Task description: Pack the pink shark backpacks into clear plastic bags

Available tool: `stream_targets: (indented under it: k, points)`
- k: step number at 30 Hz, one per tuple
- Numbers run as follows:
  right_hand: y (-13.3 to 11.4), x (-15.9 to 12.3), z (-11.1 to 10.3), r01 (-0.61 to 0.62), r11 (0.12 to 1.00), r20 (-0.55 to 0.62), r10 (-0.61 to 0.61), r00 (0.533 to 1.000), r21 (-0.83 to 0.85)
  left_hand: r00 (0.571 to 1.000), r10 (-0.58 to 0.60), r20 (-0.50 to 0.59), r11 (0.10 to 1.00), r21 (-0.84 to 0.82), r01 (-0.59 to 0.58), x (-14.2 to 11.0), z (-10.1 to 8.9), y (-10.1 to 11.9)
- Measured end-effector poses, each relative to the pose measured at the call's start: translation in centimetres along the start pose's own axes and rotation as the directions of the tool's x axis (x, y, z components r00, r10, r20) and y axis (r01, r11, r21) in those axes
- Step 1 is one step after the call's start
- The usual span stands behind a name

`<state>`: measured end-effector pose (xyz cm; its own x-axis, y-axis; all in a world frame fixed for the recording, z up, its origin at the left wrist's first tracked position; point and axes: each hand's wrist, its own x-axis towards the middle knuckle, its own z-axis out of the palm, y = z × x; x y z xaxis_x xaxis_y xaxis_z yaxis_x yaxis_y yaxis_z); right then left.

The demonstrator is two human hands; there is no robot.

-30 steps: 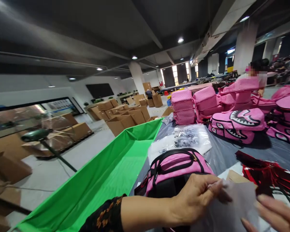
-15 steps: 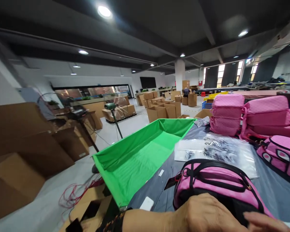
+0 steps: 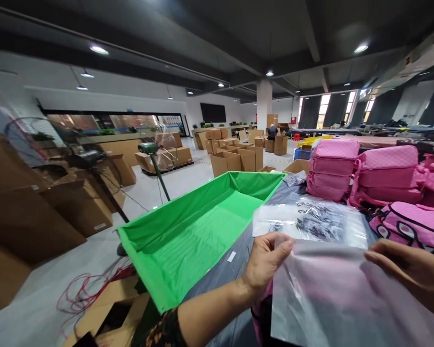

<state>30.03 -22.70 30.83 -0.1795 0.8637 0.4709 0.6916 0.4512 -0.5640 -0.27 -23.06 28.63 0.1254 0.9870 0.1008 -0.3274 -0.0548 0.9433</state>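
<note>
The cloudy plastic bag (image 3: 332, 299), down at four o'clock, has just come up into clear view, its top edge pinched by the left hand (image 3: 264, 262) and right hand (image 3: 412, 270), so now it's spread out, hiding most of a pink backpack (image 3: 259, 313).

Grey-covered table (image 3: 220, 277), printed plastic bags (image 3: 313, 222), pink backpacks (image 3: 332, 166), white slip (image 3: 232, 256)

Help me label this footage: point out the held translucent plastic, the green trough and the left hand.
Translucent plastic (image 3: 338, 294), head view: middle of its near face.
Green trough (image 3: 210, 236), head view: bare inner surface.
Left hand (image 3: 261, 262), head view: back of the hand.
</note>
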Motion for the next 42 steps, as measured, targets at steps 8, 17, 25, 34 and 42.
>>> stream_targets:
  k: [8,17,25,34,42]
  points:
    - [0.2,4.5,2.9,0.031,0.998,0.189,-0.042,0.981,0.058,0.997,-0.081,0.018,0.994,0.08,0.079,2.2,-1.6,-2.3]
    - [1.7,2.1,3.6,0.487,0.851,-0.11,-0.513,0.851,-0.197,0.992,0.008,0.125,0.831,0.551,-0.076,2.5,-1.4,-2.0]
    - [1.3,0.8,3.5,0.472,0.88,0.041,-0.47,0.882,-0.059,0.776,0.404,0.485,0.275,0.745,-0.608,1.0,-0.7,4.9]
    - [1.4,1.4,2.7,0.556,0.831,0.131,-0.549,0.825,-0.024,0.757,0.361,0.544,0.31,0.696,-0.648,0.7,2.4,1.1]
    - [1.7,-1.0,2.1,0.237,0.97,0.225,-0.241,0.944,0.045,0.893,0.297,0.338,0.692,0.568,-0.445,-0.9,1.4,-0.4]
